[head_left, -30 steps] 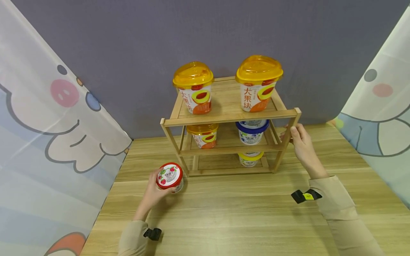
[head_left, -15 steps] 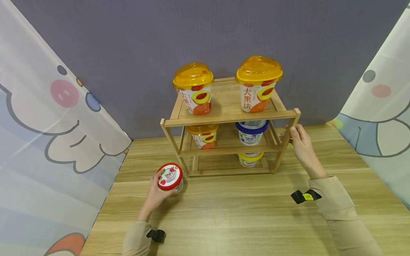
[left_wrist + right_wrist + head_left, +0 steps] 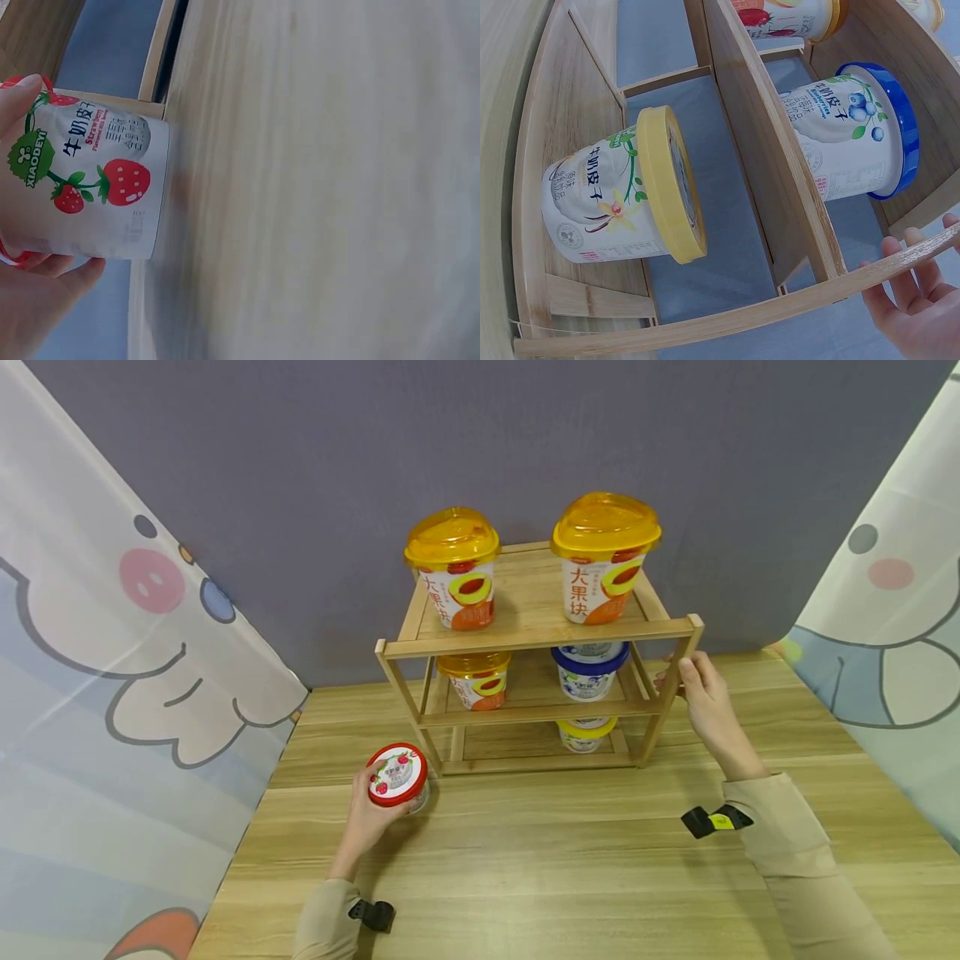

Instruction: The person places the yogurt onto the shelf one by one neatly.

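Observation:
My left hand (image 3: 370,814) grips a strawberry yogurt cup with a red lid (image 3: 398,774), fingers and thumb around its sides. Upright beside the rack's front left foot, the cup shows its strawberry print (image 3: 124,182) in the left wrist view. At the other end of the three-tier wooden rack (image 3: 536,635), my right hand (image 3: 707,697) holds the right front post, thumb in front and fingers reaching behind. In the right wrist view, the fingertips (image 3: 890,246) show at the post, close to a blue-lidded blueberry cup (image 3: 847,142) on the middle shelf.
Two peach cups with domed orange lids, one left (image 3: 457,577) and one right (image 3: 602,568), stand on the top shelf. Another peach cup (image 3: 480,685) shares the middle shelf. A yellow-lidded vanilla cup (image 3: 607,195) is on the bottom shelf. Cartoon curtains (image 3: 112,635) flank the table (image 3: 517,877).
My left forearm has shifted slightly to the right, while the strawberry cup stays almost in place in my hand. The right hand has kept its place on the rack post.

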The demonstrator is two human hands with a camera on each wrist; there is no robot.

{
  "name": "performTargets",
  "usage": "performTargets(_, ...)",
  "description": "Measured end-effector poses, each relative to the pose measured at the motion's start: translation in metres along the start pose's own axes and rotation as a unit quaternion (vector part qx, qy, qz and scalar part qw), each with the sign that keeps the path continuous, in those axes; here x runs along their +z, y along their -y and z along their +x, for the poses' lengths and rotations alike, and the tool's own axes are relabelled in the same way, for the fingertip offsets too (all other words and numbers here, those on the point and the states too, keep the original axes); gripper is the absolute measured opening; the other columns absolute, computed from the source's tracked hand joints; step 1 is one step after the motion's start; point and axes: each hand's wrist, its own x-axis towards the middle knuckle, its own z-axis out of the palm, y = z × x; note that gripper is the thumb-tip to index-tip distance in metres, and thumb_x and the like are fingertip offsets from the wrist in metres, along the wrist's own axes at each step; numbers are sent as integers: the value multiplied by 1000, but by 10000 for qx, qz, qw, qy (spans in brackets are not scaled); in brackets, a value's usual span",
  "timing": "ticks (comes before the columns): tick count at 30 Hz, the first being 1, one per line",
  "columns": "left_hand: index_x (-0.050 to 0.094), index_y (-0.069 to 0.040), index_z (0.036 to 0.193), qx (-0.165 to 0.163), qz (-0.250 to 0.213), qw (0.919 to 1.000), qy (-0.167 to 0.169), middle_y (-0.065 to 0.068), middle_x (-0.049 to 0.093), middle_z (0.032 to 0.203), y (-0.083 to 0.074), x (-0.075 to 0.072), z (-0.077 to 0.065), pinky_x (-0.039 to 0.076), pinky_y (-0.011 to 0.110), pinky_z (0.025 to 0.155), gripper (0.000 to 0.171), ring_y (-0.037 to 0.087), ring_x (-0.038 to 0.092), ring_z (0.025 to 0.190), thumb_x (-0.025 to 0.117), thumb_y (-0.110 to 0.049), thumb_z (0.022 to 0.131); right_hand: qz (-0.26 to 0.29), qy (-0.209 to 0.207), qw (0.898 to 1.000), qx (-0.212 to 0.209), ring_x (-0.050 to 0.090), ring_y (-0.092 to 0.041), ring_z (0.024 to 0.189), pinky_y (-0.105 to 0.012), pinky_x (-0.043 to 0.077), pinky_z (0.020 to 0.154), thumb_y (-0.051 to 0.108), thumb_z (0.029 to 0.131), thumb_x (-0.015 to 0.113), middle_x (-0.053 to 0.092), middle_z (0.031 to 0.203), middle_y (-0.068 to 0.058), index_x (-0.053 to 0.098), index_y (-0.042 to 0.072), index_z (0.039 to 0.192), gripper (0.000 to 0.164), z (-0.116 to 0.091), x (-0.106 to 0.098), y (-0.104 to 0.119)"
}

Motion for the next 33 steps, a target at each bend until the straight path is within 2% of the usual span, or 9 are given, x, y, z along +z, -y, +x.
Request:
performTargets(7, 38, -3, 125, -193, -286, 9994, -55, 19, 33, 120, -2, 2, 0, 32, 39, 90, 79, 27, 36, 109, 81, -8, 59, 10, 46, 10000, 59, 56, -7, 80, -15, 44, 72, 23, 97, 29, 52, 89, -1, 47, 14, 107, 22, -1, 0, 2)
performTargets(12, 38, -4, 126, -267, -367, 9990, -53, 19, 32, 123, -4, 3, -1, 31, 38, 92, 79, 27, 34, 112, 81, -8, 59, 41, 40, 10000, 46, 55, -8, 79, -14, 44, 71, 22, 97, 29, 52, 89, -1, 45, 2, 109, 28, 0, 1, 2)
performTargets(18, 39, -4, 126, -274, -518, 9982, -126, 17, 33, 123, -10, 3, -2, 30, 22, 89, 80, 23, 34, 112, 82, -6, 58, -65, 25, 10000, 38, 56, -7, 81, -13, 44, 71, 22, 97, 28, 53, 89, 1, 43, -3, 110, 32, 0, 0, 1)
performTargets(20, 39, -5, 125, -281, -529, 9981, -134, 16, 33, 122, -13, 3, -2, 31, 20, 88, 79, 22, 34, 112, 81, -6, 58, -57, 26, 10000, 43, 56, -8, 81, -14, 43, 71, 22, 97, 28, 53, 89, 1, 43, -2, 110, 31, 0, -1, 1)
performTargets(26, 39, -6, 124, -256, -644, 9975, -144, 14, 33, 123, -26, 0, -5, 33, 27, 88, 78, 22, 35, 110, 81, -6, 58, -8, 24, 10000, 32, 56, -5, 81, -14, 44, 71, 22, 97, 29, 54, 88, 2, 45, 0, 109, 29, 0, -1, 1)
performTargets(31, 41, -6, 124, -267, -685, 9972, -127, 14, 34, 124, -38, 1, -8, 32, 18, 88, 78, 22, 35, 111, 82, -7, 57, 22, 29, 10000, 30, 56, -5, 81, -14, 44, 71, 22, 97, 29, 54, 87, 2, 44, -2, 109, 31, 0, -1, 0)
performTargets(33, 40, -5, 124, -364, -686, 9970, -74, 14, 33, 125, -47, 1, -9, 31, 14, 87, 79, 22, 35, 112, 82, -6, 58, 45, 25, 10000, 28, 56, -6, 81, -14, 44, 71, 22, 97, 29, 54, 87, 2, 44, -3, 109, 31, 1, -1, 0)
